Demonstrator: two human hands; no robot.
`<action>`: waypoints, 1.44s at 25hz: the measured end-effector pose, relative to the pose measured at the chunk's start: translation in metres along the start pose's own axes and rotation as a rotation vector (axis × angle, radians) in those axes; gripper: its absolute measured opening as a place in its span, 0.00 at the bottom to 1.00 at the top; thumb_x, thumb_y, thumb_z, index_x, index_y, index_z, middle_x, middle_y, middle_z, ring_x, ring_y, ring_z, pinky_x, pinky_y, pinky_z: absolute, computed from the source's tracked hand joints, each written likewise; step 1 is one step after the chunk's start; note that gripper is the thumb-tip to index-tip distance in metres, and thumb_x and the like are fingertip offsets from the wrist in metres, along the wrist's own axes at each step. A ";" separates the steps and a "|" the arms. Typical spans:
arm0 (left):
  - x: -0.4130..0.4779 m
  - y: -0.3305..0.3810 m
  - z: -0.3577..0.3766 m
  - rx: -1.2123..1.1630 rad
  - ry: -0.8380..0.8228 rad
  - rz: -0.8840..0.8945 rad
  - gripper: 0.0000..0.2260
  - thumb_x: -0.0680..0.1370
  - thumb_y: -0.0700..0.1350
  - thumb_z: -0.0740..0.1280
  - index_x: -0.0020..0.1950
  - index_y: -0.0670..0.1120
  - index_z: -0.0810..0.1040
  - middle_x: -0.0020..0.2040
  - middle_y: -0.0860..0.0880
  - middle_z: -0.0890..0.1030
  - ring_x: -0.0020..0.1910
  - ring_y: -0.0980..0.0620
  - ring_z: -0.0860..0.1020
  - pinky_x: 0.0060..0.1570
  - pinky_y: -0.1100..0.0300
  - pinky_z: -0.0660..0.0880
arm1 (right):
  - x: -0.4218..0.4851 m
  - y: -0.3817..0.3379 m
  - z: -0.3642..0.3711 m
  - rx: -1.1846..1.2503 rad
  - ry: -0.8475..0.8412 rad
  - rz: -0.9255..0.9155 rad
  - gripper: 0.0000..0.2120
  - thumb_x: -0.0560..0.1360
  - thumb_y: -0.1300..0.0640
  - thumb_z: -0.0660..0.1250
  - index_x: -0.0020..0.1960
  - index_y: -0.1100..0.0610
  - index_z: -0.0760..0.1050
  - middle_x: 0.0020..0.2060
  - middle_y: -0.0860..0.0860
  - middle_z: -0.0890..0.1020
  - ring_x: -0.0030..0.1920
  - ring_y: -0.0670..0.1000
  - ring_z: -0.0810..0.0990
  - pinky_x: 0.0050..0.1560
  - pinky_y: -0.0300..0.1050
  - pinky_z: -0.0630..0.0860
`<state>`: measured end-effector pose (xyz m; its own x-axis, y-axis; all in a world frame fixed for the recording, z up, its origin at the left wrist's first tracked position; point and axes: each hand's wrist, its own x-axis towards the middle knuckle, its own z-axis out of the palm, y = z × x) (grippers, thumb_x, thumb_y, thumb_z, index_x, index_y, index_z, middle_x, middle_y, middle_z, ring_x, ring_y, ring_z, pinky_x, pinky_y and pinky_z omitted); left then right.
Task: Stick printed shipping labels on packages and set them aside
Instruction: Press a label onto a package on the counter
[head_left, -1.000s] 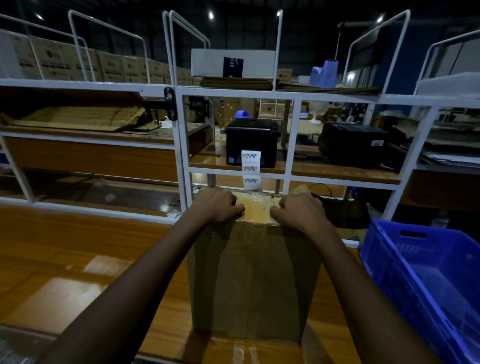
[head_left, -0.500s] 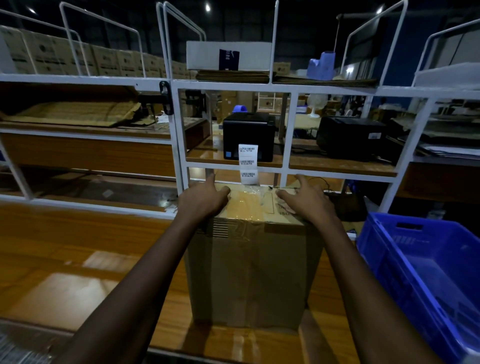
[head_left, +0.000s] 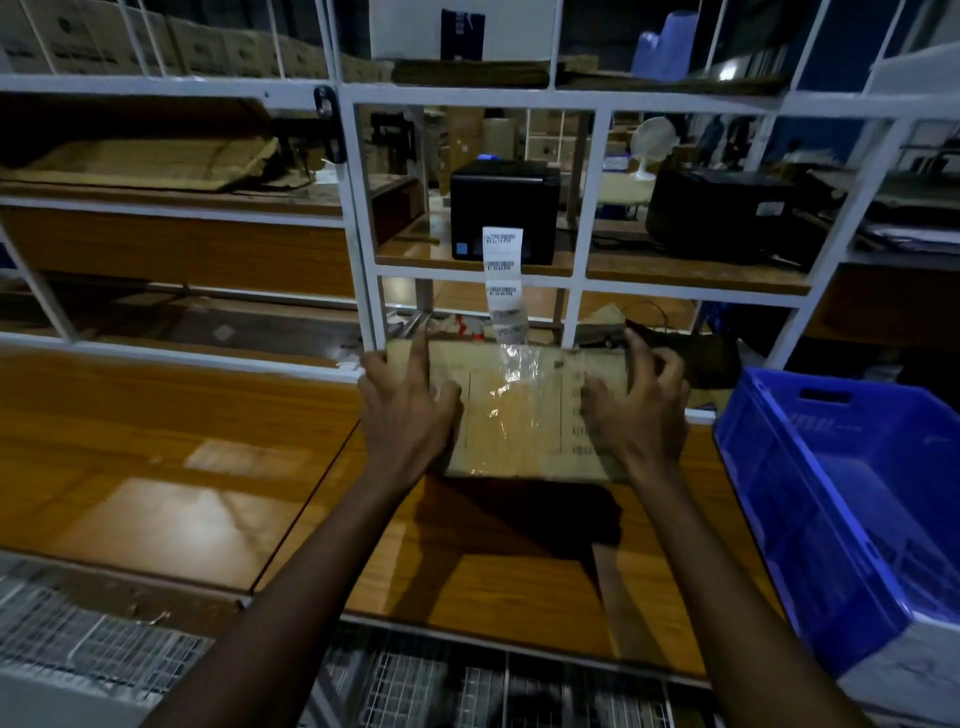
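A brown cardboard package (head_left: 519, 415) sits at the back of the wooden table (head_left: 171, 467), its clear-taped face turned up toward me. A dark shadow lies under its near edge. My left hand (head_left: 405, 410) rests on its left part with fingers spread and straight. My right hand (head_left: 639, 410) rests on its right part, fingers spread and slightly bent over the right edge. Just beyond the package, a strip of printed shipping labels (head_left: 503, 275) hangs from a black label printer (head_left: 504, 208) on the shelf. Its lower end reaches the package's far edge.
A white metal shelf frame (head_left: 358, 218) stands right behind the package. A second black printer (head_left: 727, 213) sits on the shelf to the right. A large blue plastic crate (head_left: 857, 499) stands at the table's right. Flattened cardboard (head_left: 145, 161) lies on the left shelf. Wire mesh shows below the table's front edge.
The package stood tall with my hands on its top; now it sits lower and farther back with its taped face up. Both hands have spread open. The view has tilted down.
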<state>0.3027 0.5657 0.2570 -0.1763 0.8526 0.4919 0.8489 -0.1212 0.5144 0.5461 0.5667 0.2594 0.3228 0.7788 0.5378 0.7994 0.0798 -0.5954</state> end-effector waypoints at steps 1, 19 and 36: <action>-0.015 -0.007 0.009 -0.020 0.001 -0.023 0.28 0.78 0.60 0.57 0.77 0.58 0.55 0.67 0.39 0.58 0.59 0.38 0.65 0.52 0.49 0.70 | -0.016 0.010 0.008 0.000 0.027 0.018 0.29 0.72 0.40 0.64 0.70 0.48 0.67 0.68 0.56 0.63 0.63 0.59 0.65 0.48 0.50 0.69; -0.165 -0.072 0.068 0.195 -0.500 -0.256 0.24 0.82 0.57 0.56 0.78 0.58 0.58 0.72 0.34 0.59 0.65 0.32 0.61 0.56 0.43 0.69 | -0.189 0.106 0.044 -0.205 -0.243 0.165 0.12 0.74 0.52 0.67 0.57 0.52 0.76 0.59 0.58 0.68 0.56 0.62 0.69 0.49 0.53 0.72; -0.123 -0.066 0.115 0.411 -0.676 0.157 0.30 0.81 0.61 0.44 0.80 0.51 0.42 0.80 0.43 0.39 0.77 0.38 0.37 0.71 0.33 0.39 | -0.150 0.079 0.088 -0.577 -0.748 -0.100 0.32 0.81 0.38 0.43 0.80 0.50 0.42 0.79 0.58 0.43 0.77 0.65 0.39 0.71 0.71 0.38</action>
<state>0.3259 0.5273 0.0815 0.1885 0.9801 -0.0619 0.9773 -0.1810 0.1099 0.5166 0.5108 0.0790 -0.0095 0.9975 -0.0704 0.9973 0.0043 -0.0733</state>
